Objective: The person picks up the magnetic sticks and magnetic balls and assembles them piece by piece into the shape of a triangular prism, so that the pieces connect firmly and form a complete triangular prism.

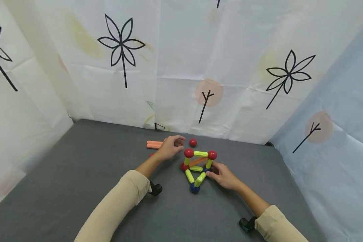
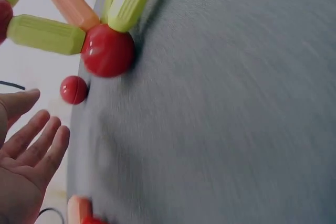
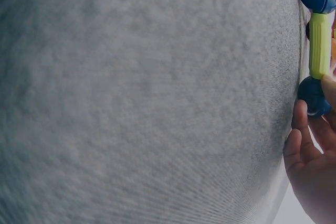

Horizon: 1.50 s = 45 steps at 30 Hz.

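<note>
Loosely open left hand (image 1: 169,147) nears one loose red ball (image 1: 193,142); right hand (image 1: 224,175) seemingly pinches the frame (image 1: 197,168).

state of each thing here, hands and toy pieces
left hand: open, holding nothing, near the loose ball
right hand: fingers on a blue ball of the frame
frame: assembled, standing on the table
loose ball: unattached
orange rods: lying flat, unused

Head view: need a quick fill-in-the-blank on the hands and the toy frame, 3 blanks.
1. The loose ball behind the frame is ____ in colour.
2. The ____ hand touches the frame.
3. The orange sticks lie beside the ____ hand.

Missing words: red; right; left
</note>
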{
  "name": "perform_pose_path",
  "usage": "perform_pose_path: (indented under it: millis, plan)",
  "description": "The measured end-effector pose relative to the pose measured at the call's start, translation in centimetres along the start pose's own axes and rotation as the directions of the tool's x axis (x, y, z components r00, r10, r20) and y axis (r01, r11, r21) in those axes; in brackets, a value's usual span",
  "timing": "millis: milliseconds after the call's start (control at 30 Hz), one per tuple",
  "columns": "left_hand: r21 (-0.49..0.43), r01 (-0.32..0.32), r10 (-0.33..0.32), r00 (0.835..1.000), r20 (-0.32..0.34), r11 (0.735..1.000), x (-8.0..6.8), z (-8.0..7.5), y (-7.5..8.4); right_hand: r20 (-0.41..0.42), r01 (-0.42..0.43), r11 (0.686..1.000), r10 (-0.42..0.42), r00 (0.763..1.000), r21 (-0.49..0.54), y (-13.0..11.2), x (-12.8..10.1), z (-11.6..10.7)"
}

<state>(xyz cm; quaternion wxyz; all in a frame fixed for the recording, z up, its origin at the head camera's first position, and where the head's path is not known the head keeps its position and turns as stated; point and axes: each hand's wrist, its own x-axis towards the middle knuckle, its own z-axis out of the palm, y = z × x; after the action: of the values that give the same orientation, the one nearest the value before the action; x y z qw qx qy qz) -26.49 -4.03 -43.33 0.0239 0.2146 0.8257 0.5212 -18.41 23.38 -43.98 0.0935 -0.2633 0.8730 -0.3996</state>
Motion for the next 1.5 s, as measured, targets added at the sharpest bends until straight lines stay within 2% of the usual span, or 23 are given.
perform_pose_path:
  millis: [133, 300, 500, 667, 767, 1000, 1200, 1367, 1433, 1500]
  plan:
    - [0.008, 0.016, -0.016, 0.999, 0.029, 1.0, 1.3, 0.9, 0.0, -0.002, 0.005, 1.0, -0.005, 1.0, 0.003, -0.3, 0.1, 0.1]
    - [0.073, 0.04, -0.043, 0.998, 0.046, 0.997, 2.0, 1.4, -0.4, 0.009, 0.01, 1.0, -0.01, 1.0, 0.015, -0.3, 0.3, 0.4]
    - [0.121, 0.094, -0.11, 0.985, 0.132, 0.988, 3.1, 2.0, -1.0, 0.005, 0.017, 1.0, -0.017, 1.0, 0.016, -0.2, 0.4, 0.4]
    - [0.213, 0.086, -0.12, 0.982, 0.149, 0.973, 3.8, 2.3, -0.6, 0.004, 0.015, 1.0, -0.015, 1.0, 0.006, 0.0, 0.5, 0.3]
    - [0.223, 0.073, -0.107, 0.984, 0.145, 0.972, 4.0, 2.6, -0.4, 0.005, -0.009, 1.0, 0.009, 1.0, 0.009, 0.0, 0.5, 0.4]
    - [0.172, 0.083, -0.093, 0.994, 0.051, 0.982, 4.5, 3.8, -0.1, -0.009, -0.005, 1.0, 0.005, 1.0, 0.006, 0.0, 0.3, 0.4]
    - [0.124, 0.113, -0.112, 0.994, -0.014, 0.986, 4.7, 4.9, -0.1, -0.017, -0.021, 1.0, 0.021, 1.0, -0.003, 0.1, 0.1, 0.2]
    - [-0.058, 0.065, -0.068, 0.996, -0.059, 0.996, 4.4, 4.6, -0.1, -0.011, -0.042, 0.999, 0.042, 0.999, 0.0, 0.2, 0.2, 0.0]
    - [-0.146, 0.04, -0.054, 0.994, -0.099, 0.989, 4.3, 4.1, 0.0, -0.012, -0.038, 0.999, 0.038, 0.999, -0.002, 0.3, 0.2, 0.0]
    - [-0.22, 0.009, -0.043, 0.988, -0.15, 0.975, 4.1, 3.4, 0.3, -0.011, -0.026, 1.0, 0.026, 1.0, -0.004, -0.9, 0.1, -0.2]
